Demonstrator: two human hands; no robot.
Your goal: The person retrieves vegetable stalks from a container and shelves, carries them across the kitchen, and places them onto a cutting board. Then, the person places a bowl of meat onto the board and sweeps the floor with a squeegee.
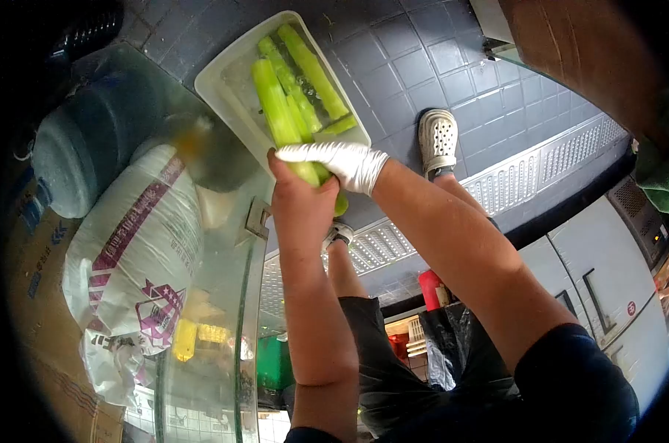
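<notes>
Green stalks [276, 103] in translucent plastic tub [227, 92], long axis pointing away, leaning left.
Left hand [302, 198] fingers curled round near ends; right hand [342, 162], white-gloved, lies across, grip unclear. Stalks rounded, slender.

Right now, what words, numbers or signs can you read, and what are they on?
None are clear enough to quote.
White sack: its purple printing is too blurred to read.
Cardboard box: its blue printing is too blurred.
Round red sticker on the grey door: too small to read.
Green stalks: no writing that I can see.
</notes>
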